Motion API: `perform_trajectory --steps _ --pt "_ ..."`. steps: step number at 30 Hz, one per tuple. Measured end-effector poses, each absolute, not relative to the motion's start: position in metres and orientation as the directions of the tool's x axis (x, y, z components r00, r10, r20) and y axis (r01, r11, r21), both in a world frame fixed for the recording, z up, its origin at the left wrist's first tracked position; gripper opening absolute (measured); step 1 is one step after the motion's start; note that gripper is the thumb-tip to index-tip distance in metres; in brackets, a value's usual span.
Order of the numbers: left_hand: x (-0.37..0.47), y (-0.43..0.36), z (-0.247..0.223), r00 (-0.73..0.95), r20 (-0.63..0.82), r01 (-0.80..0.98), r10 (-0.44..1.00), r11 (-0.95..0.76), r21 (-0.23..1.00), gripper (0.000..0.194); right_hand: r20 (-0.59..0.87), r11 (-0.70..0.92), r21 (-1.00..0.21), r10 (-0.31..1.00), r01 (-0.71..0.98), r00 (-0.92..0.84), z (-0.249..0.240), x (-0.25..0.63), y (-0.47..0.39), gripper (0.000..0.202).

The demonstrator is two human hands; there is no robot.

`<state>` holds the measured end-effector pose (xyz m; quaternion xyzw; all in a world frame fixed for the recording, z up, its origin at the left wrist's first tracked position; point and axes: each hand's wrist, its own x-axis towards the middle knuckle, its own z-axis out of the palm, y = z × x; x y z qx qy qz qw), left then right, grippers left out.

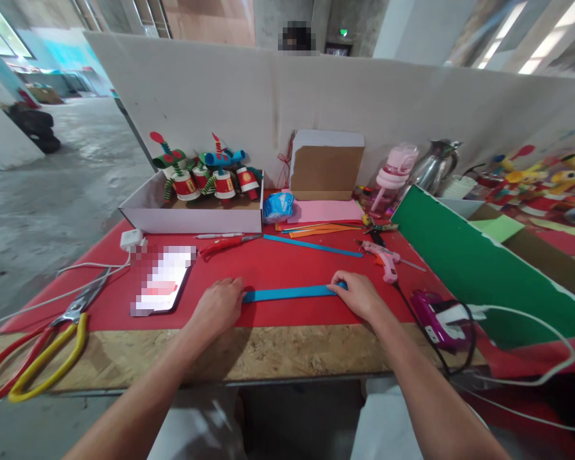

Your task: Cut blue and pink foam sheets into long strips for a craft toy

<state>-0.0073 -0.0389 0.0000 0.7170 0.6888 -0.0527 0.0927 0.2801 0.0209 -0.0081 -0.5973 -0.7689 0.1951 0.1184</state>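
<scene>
A blue paper strip (287, 294) lies across the red table covering near its front edge. My left hand (223, 300) is closed on the strip's left end. At the right end, my right hand (357, 294) pinches the strip, which looks curled beside the fingertips. Behind it, a second, thinner blue strip (314, 245) lies at a slant. A pink glue gun (386, 260) rests beyond my right hand, and red-handled pliers (220, 245) lie beyond my left hand.
Large scissors (71, 319) and a phone (163, 281) are at the left. A white box (191, 220) holds paper-cup figures. A green-sided box (483, 268), a purple device (441, 322) with cables, and a pink bottle (395, 172) stand right. A person's head shows behind the partition (220, 96).
</scene>
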Motion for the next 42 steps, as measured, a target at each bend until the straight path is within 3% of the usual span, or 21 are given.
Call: perform_trajectory --steps 16,28,34,42 --pt "-0.01 -0.038 -0.004 0.056 -0.214 0.998 0.975 -0.047 0.048 0.024 -0.042 0.21 -0.418 0.967 0.884 -0.25 -0.008 0.279 0.021 0.011" --pt "-0.009 -0.041 0.0 0.099 -0.203 0.995 0.974 -0.099 0.009 0.027 -0.024 0.245 -0.493 0.955 0.835 -0.295 -0.005 0.283 0.019 0.007" --pt "-0.006 -0.053 0.006 0.277 -0.195 0.946 0.941 -0.303 -0.116 0.066 -0.042 0.15 -0.513 0.979 0.845 -0.2 -0.011 0.286 0.018 0.011" --pt "-0.011 -0.054 -0.002 0.375 -0.161 0.896 0.913 -0.401 -0.19 0.067 -0.046 0.157 -0.549 0.975 0.821 -0.218 -0.011 0.295 0.017 0.017"
